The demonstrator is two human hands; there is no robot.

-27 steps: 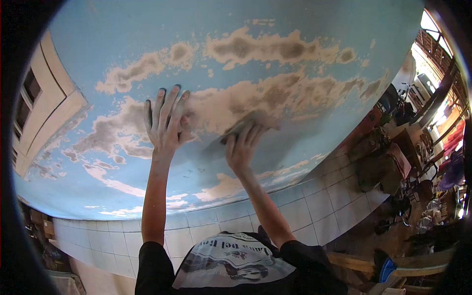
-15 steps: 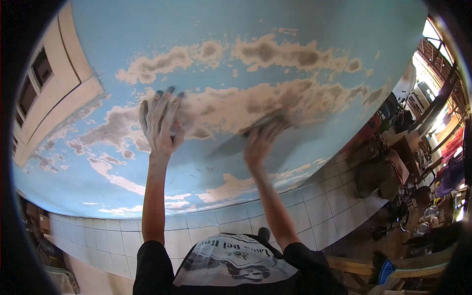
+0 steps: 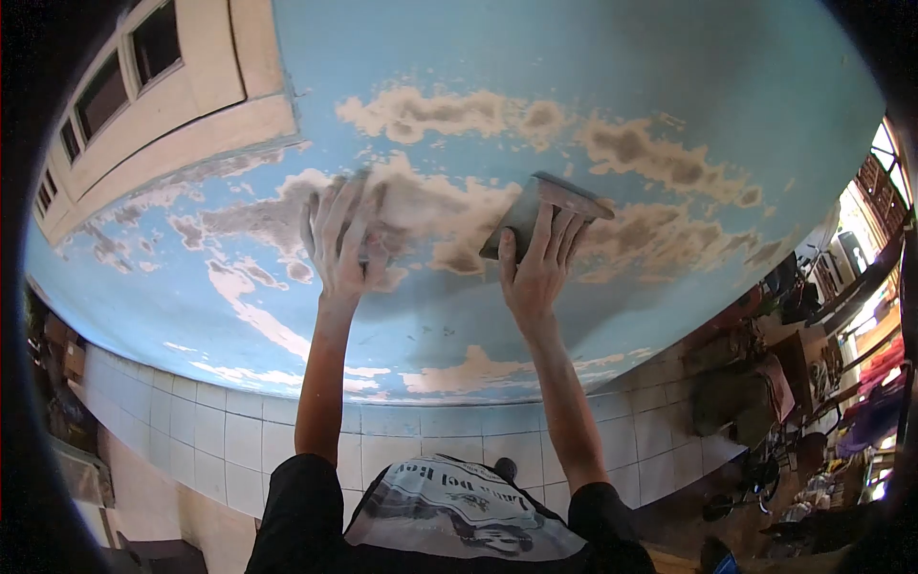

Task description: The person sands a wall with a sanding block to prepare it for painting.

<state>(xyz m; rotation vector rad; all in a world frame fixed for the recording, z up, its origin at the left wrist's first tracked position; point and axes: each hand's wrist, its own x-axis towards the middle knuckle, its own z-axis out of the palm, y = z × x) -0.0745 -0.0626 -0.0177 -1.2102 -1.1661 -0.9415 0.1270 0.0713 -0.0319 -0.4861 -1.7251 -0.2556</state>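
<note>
Both your hands reach forward: the right hand [image 3: 535, 277], curled part-closed, has hold of a dark flat block [image 3: 519, 212] beneath its fingers [image 3: 542, 230], while the left hand [image 3: 341, 251] is loosely spread, blurred, with nothing visible in its grasp. Around those fingers runs the patchy blue wall [image 3: 459, 43]; uneven finger pressure could tip the block and gouge its surface.

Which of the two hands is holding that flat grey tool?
The right hand, which grips the flat grey tool at the painted wall. The left hand, fingers slightly blurred, is at the wall too, but without that tool.
</note>
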